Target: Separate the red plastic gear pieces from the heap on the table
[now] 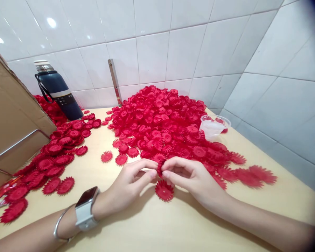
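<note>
Between the fingertips of my left hand (138, 180) and my right hand (191, 178) is a red toothed disc (160, 168), held up on its edge. Both hands are closed in a pinch on it, and the fingers partly cover it. Just below them, another red scalloped disc (164, 190) lies flat on the table. Behind my hands rises a large heap of the same red discs (160, 122), spreading right past my right hand. A watch and a bangle are on my left wrist.
More red discs (55, 157) lie along the left beside a cardboard box (13, 105). A dark blue bottle (60, 92) and a metal strip (114, 82) stand near the tiled wall. At the heap's right sits a clear plastic bowl (212, 127). The table (152, 227) is pale wood.
</note>
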Action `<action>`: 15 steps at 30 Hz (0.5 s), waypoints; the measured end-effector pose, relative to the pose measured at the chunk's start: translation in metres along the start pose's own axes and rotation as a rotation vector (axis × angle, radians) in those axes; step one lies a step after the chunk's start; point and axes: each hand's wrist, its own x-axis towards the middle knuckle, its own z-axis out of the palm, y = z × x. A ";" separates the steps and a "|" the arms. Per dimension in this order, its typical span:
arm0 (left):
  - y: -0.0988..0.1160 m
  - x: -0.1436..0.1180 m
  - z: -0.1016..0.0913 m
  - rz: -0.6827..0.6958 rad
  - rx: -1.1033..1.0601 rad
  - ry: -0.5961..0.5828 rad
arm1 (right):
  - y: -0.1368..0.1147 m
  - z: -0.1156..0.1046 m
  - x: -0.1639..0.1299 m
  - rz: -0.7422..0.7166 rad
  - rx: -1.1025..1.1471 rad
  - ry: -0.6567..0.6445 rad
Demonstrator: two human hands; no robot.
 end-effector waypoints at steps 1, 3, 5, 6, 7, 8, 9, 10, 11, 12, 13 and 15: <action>-0.001 0.001 0.000 0.001 -0.022 0.000 | 0.000 0.000 0.000 0.002 0.010 0.002; -0.003 0.001 0.001 0.005 -0.051 0.004 | 0.001 0.000 0.000 0.006 0.031 0.004; -0.004 0.001 0.001 0.004 -0.068 0.006 | 0.001 0.000 0.000 0.015 0.048 -0.001; -0.004 0.001 0.002 0.003 -0.071 0.006 | 0.002 0.000 0.000 0.019 0.054 -0.007; -0.004 0.001 0.002 0.004 -0.067 0.005 | 0.002 0.000 0.001 0.022 0.059 -0.016; -0.004 0.000 0.002 0.007 -0.061 0.005 | 0.003 0.000 0.001 0.025 0.065 -0.024; -0.004 0.000 0.002 0.010 -0.055 0.003 | 0.003 0.000 0.001 0.027 0.070 -0.032; -0.003 0.000 0.002 0.011 -0.052 -0.001 | 0.003 0.000 0.001 0.027 0.074 -0.036; -0.003 -0.001 0.002 0.012 -0.052 -0.005 | 0.003 0.000 0.001 0.026 0.077 -0.036; -0.003 -0.001 0.002 0.012 -0.054 -0.009 | 0.003 0.000 0.001 0.025 0.077 -0.031; -0.002 0.000 0.002 0.011 -0.056 -0.011 | 0.003 0.000 0.001 0.023 0.073 -0.024; -0.002 0.000 0.002 0.009 -0.059 -0.006 | 0.002 0.000 0.001 0.016 0.060 -0.012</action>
